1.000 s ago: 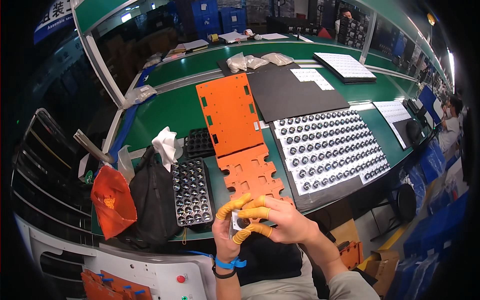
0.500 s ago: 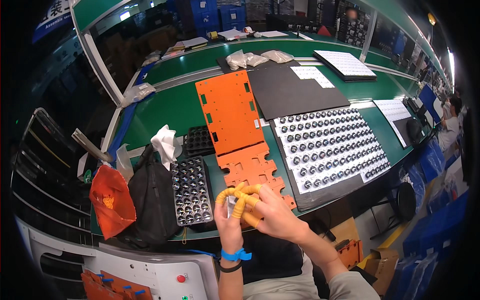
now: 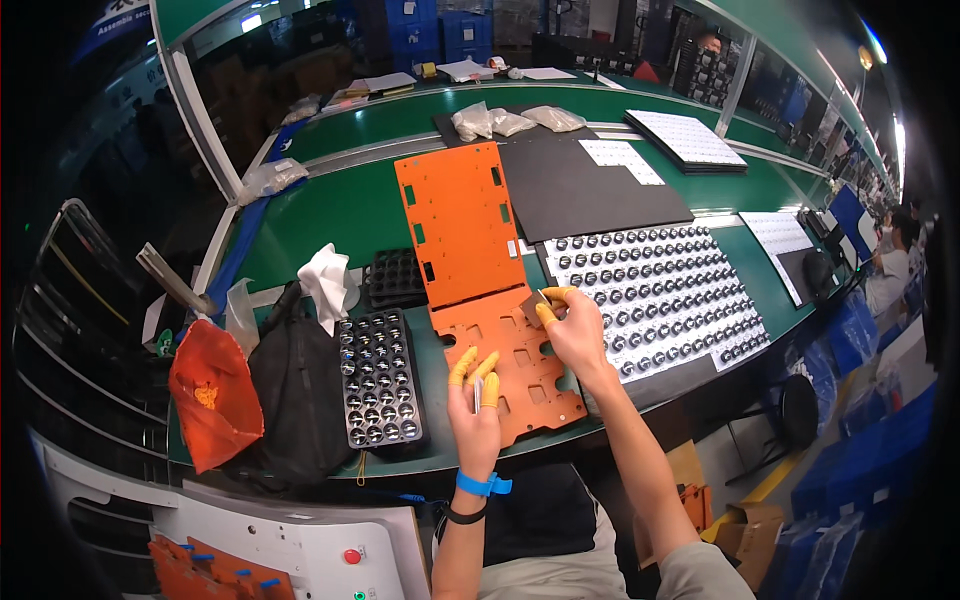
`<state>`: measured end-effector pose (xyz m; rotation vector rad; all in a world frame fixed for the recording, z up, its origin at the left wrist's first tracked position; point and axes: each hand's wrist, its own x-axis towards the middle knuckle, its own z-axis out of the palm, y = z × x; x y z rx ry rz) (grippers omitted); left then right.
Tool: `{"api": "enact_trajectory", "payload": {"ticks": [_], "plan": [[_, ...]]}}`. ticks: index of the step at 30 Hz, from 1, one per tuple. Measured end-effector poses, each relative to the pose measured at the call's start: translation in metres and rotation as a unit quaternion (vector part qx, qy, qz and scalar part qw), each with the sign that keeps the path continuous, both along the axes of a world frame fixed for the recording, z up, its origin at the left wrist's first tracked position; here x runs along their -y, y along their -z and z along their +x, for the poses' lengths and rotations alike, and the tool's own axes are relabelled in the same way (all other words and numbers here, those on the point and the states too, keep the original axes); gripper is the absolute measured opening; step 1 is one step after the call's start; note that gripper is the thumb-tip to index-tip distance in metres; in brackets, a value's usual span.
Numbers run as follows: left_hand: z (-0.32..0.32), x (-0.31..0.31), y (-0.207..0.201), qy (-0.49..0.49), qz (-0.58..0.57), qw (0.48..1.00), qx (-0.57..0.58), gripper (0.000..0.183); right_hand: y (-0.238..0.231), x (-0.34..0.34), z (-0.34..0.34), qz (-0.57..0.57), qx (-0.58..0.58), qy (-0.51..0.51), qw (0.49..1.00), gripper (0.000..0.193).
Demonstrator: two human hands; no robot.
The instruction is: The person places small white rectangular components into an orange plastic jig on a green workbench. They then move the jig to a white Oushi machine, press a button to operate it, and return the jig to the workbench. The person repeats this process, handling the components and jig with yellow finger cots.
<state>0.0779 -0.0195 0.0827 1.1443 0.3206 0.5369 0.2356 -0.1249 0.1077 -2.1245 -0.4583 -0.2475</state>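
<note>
An orange hinged fixture stands in front of me, its perforated lid [image 3: 462,220] swung up and its base plate [image 3: 518,385] lying flat with several cut-out pockets. At the base plate's upper right corner my right hand [image 3: 577,335], in yellow finger cots, pinches a small dark brown flat piece [image 3: 533,306]. Over the left part of the base, my left hand [image 3: 474,415] is closed around a few thin silvery flat pieces [image 3: 478,391], their exact kind too small to make out. A blue band [image 3: 484,485] circles the left wrist.
Right of the fixture, a white sheet [image 3: 655,295] on black foam carries rows of round lens-like parts. To the left stand a black tray [image 3: 382,385] of similar parts, a black bag [image 3: 297,400] and an orange pouch [image 3: 215,395]. Plastic bags [image 3: 510,122] lie at the back.
My hands, together in front of the fixture before, have parted. The right has moved up and right over the base with the brown piece; the left stays low, still holding thin pieces.
</note>
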Motion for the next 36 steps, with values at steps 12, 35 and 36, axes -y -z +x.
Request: {"api": "enact_trajectory", "payload": {"ticks": [12, 35, 36], "plan": [[-0.006, -0.004, -0.003, 0.008, -0.017, 1.000, 0.012, 0.041, 0.021, -0.005, 0.016, -0.089, -0.082, 0.000, 0.993, 0.032], [-0.008, -0.010, -0.008, 0.031, -0.066, 0.997, 0.021, 0.035, -0.004, -0.003, 0.074, -0.189, -0.277, -0.141, 0.932, 0.024], [-0.007, -0.009, -0.008, 0.031, -0.067, 0.997, 0.022, 0.034, -0.006, -0.001, 0.077, -0.189, -0.282, -0.152, 0.928, 0.025]]}}
